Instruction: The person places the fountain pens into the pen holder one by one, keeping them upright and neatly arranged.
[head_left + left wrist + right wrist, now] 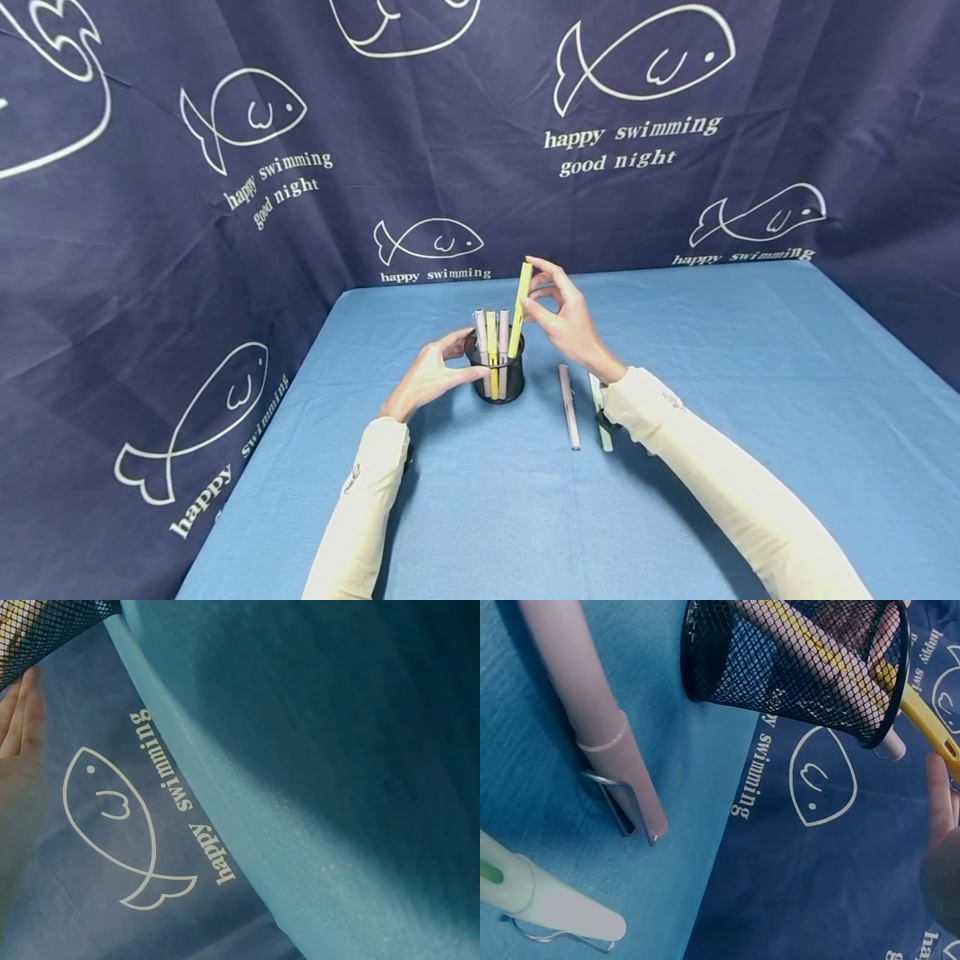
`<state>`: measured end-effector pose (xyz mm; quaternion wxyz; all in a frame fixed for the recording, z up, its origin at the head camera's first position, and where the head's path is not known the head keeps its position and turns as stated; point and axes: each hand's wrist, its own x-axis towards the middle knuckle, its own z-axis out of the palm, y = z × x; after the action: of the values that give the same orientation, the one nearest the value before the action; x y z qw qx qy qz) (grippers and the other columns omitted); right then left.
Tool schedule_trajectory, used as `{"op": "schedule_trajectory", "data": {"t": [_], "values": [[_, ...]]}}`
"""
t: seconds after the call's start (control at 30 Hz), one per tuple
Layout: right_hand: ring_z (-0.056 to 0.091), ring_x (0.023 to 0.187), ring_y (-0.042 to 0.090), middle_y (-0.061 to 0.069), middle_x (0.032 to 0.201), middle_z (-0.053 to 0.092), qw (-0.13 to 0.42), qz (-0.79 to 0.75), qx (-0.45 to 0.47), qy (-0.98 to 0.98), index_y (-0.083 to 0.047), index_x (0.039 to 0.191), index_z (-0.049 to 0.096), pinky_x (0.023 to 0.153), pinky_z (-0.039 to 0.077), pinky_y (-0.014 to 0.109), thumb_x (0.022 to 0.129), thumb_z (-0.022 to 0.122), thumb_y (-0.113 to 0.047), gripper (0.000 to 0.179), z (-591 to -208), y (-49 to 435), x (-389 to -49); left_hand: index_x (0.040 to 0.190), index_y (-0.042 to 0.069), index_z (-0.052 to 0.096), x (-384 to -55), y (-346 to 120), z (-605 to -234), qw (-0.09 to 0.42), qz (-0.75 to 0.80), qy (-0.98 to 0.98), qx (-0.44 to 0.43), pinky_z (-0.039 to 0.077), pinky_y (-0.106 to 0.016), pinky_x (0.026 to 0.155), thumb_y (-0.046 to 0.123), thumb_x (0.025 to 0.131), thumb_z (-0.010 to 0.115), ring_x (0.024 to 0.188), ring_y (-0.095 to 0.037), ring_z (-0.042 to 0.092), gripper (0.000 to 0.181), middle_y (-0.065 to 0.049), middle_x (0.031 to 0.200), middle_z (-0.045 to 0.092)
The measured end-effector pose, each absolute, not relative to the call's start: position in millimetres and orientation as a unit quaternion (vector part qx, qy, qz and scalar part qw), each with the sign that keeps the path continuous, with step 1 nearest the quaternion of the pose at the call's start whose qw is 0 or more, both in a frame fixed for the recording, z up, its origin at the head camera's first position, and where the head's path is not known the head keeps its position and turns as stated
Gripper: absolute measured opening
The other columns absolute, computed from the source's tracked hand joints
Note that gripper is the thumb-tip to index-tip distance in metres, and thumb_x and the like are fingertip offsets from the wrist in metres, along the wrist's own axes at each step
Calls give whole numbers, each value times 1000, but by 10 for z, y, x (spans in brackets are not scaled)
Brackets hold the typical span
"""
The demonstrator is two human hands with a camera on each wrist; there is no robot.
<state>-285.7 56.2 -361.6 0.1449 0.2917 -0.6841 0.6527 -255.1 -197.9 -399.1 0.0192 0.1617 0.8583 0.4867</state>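
A black mesh pen cup (pixel 512 385) stands upright on the blue cloth and holds several pens, among them a yellow pen (pixel 492 333) and pale pinkish ones. Around the cup's left side curves my left hand (pixel 431 377), thumb at the front and fingers behind. My right hand (pixel 564 317) pinches another yellow pen (pixel 522 292) by its upper part. That pen leans slightly, its lower end at the cup's rim; in the right wrist view the yellow pen (pixel 928 724) reaches just inside the mesh opening.
A pale pink pen (pixel 569 408) lies on the blue tablecloth (pixel 495 500) right of the cup. Beside it is a mint green pen (pixel 604 433), partly under my right sleeve. Behind the table hangs a dark blue curtain (pixel 480 150) with white fish drawings.
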Motion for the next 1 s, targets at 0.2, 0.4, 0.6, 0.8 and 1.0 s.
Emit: {"op": "schedule_trajectory", "data": {"t": [0.2,0.4,0.6,0.8,1.0], "values": [[60,101,40,31,120,50,125,647,295,-692,0,153,45,74,62,33,99,60,11,57,-3617,560,-2818,151,10,52,-2547,-1974,-3984,20,486,859,160,42,-55,111,38,84,86,128,-32,59,80,-11,138,63],[61,96,32,30,115,53,127,647,308,-686,8,148,47,77,62,44,98,60,12,52,-3493,589,-2658,152,11,52,-2551,-1972,-3988,23,485,860,157,42,-55,110,38,84,86,128,-32,58,80,-11,138,63],[58,98,45,33,118,51,125,648,303,-688,5,151,45,79,61,49,99,60,12,55,-3633,709,-2748,152,10,52,-2557,-1974,-3980,23,488,857,163,41,-55,111,37,84,86,128,-33,58,80,-11,138,64],[61,97,30,33,118,51,122,651,292,-690,3,152,46,78,62,37,99,62,11,56,-3791,854,-2813,152,11,52,-2556,-1982,-3981,25,487,858,161,40,-55,112,38,84,86,130,-32,57,81,-10,140,63],[62,94,19,33,116,52,121,661,281,-685,2,150,49,75,62,33,98,64,9,54,-3833,971,-2791,152,11,52,-2554,-1978,-3987,25,487,858,162,41,-55,112,37,84,86,129,-32,57,80,-10,139,63]]}}
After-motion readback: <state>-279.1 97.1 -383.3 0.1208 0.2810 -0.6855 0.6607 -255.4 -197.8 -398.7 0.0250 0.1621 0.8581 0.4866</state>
